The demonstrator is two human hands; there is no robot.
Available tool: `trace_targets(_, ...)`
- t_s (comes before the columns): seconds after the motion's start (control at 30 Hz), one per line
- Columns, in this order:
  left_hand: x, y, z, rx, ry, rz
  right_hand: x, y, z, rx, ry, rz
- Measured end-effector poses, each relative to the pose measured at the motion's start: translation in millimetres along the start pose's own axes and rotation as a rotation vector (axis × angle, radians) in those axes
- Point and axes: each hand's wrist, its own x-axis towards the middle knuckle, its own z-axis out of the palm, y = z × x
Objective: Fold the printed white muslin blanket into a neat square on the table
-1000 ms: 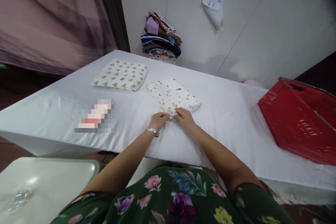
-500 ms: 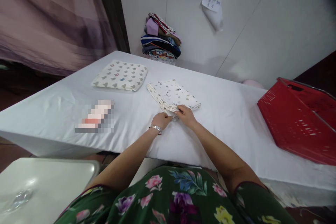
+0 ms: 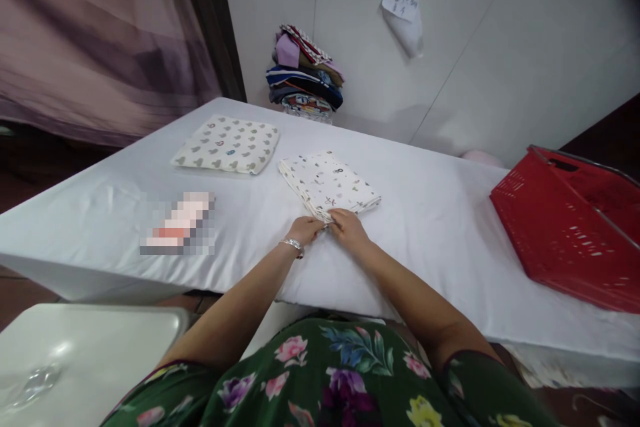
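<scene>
A white cloth (image 3: 333, 180) with a small scattered print lies folded in layers on the white-covered table (image 3: 425, 227). At its near corner, my left hand (image 3: 305, 230) pinches the edge of the layers, a silver bracelet on its wrist. My right hand (image 3: 347, 227) is closed on the same corner, right beside the left, with the fingertips of both nearly touching. Farther left on the table is another folded white cloth (image 3: 230, 145) with grey motifs, apart from both hands.
A red plastic basket (image 3: 560, 233) stands at the right. Folded fabrics (image 3: 306, 77) are stacked against the wall behind the table. A pixelated pinkish object (image 3: 180, 223) lies on the left. A pale stool or chair seat (image 3: 100, 347) is at lower left, and a curtain (image 3: 100, 40) hangs at upper left.
My right hand has shifted slightly down and left with the cloth's corner, closer to my left hand. The raised upper layer now lies flatter at that corner.
</scene>
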Motion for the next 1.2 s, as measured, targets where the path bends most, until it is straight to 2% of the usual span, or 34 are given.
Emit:
trace_targets(0.17, -4.8, 4.8, 0.6, -0.04, -0.05, -0.032, -4.0, 2.8, -2.9, -0.048, -0.037, -0.079)
trace_targets(0.27, -5.5, 7.2, 0.6, -0.063, -0.091, -0.037, -3.2, 5.2, -0.1, -0.062, -0.013, -0.047)
trace_targets(0.37, -6.9, 5.7, -2.2, 0.021, -0.051, 0.016, 0.2, 6.1, 0.8, -0.049, -0.001, 0.002)
trace_targets(0.43, -10.6, 2.7, -5.2, 0.18, 0.081, 0.162, 3.6, 5.4, -2.1, -0.036, -0.023, 0.019)
trace_targets(0.53, -18.3, -0.9, -8.4, 0.499, 0.358, 0.559, 9.9, 3.6, -10.4, -0.037, -0.081, 0.032)
trace_targets(0.57, -19.8, -0.8, -8.7, 0.598, 0.415, 0.688, 12.1, 3.2, -13.4, -0.043, -0.1, 0.03)
trace_targets(0.63, -18.8, 2.3, -8.4, 0.758, 0.423, 0.877, 16.3, 3.0, -19.0, -0.061, -0.136, 0.016)
trace_targets(0.7, -12.1, 8.4, -7.8, 0.85, 0.356, 0.959, 20.0, 3.0, -23.8, -0.082, -0.165, 0.002)
trace_targets(0.8, 2.8, 17.1, -8.7, 0.882, 0.27, 0.974, 23.5, 2.0, -29.7, -0.126, -0.173, 0.009)
trace_targets(0.9, 10.4, 16.5, -12.6, 0.852, 0.247, 0.978, 23.9, 0.5, -33.4, -0.142, -0.159, 0.013)
trace_targets(0.97, 7.2, 9.8, -15.9, 0.807, 0.311, 0.961, 23.4, 1.0, -33.8, -0.108, -0.137, 0.024)
trace_targets(1.07, -6.6, -3.6, -18.7, 0.788, 0.422, 0.826, 23.0, 5.4, -30.7, -0.02, -0.066, 0.106)
trace_targets(1.13, -16.4, -10.1, -17.9, 0.859, 0.379, 0.757, 23.0, 9.1, -27.2, 0.024, -0.027, 0.162)
trace_targets(1.2, -22.4, -12.6, -15.3, 0.947, 0.291, 0.759, 22.7, 11.3, -24.2, 0.048, -0.014, 0.175)
